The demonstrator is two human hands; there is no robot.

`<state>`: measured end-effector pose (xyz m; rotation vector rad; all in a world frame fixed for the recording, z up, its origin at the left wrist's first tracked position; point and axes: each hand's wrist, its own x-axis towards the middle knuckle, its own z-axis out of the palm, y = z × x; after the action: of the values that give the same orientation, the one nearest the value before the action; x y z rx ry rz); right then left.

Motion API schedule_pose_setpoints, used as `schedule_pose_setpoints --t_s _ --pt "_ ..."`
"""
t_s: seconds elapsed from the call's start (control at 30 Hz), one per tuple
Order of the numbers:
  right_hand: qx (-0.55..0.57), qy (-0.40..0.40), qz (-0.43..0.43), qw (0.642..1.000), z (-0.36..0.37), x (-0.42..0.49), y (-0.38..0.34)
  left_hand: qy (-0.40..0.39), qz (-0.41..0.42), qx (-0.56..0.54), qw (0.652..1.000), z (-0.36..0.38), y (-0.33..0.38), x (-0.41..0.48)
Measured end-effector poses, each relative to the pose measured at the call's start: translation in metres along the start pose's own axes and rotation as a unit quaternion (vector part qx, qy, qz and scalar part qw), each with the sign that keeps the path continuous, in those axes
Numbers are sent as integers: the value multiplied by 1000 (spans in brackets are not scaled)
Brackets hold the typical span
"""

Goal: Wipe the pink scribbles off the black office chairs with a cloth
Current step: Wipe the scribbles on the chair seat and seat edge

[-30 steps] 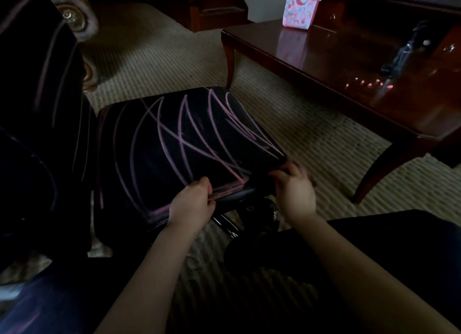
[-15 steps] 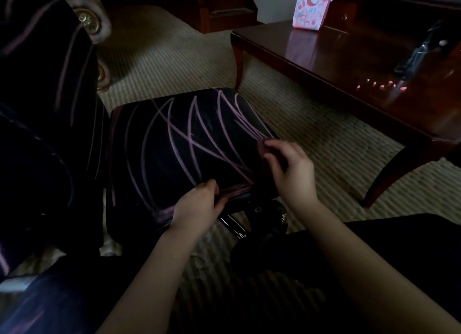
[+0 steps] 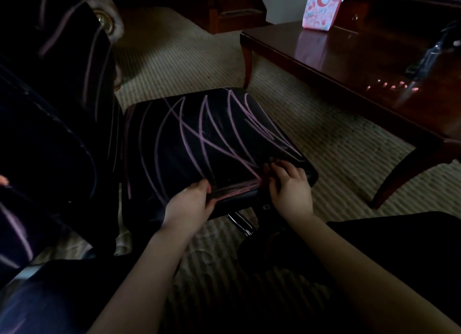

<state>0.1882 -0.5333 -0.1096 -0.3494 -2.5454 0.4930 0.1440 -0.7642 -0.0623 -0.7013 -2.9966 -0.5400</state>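
At the seat (image 3: 199,139) front, left hand (image 3: 189,204) grips, right hand (image 3: 290,186) rests.

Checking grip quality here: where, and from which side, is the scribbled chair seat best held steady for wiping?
Probably the chair seat by its near front edge, from the person's side: that lip overhangs freely, so fingers can curl under it, thumb on top, as the left hand grips now.

We have open room above the whole top of the seat (image 3: 199,139). The tall backrest (image 3: 50,109) walls off its left side. A strip of bare carpet (image 3: 324,139) runs free between the seat and the table (image 3: 349,66). The table leg (image 3: 247,66) stands near the seat's far corner. Our left hand (image 3: 189,204) and right hand (image 3: 291,186) take up the front edge.
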Motion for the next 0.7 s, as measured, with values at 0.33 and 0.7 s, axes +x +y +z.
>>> schedule_pose_setpoints --t_s 0.33,0.7 --pt "5 31 82 996 -5 10 17 17 -12 -6 1000 -6 -18 -8" --pt "11 25 55 998 -14 13 8 13 -6 9 1000 -9 -20 -15"
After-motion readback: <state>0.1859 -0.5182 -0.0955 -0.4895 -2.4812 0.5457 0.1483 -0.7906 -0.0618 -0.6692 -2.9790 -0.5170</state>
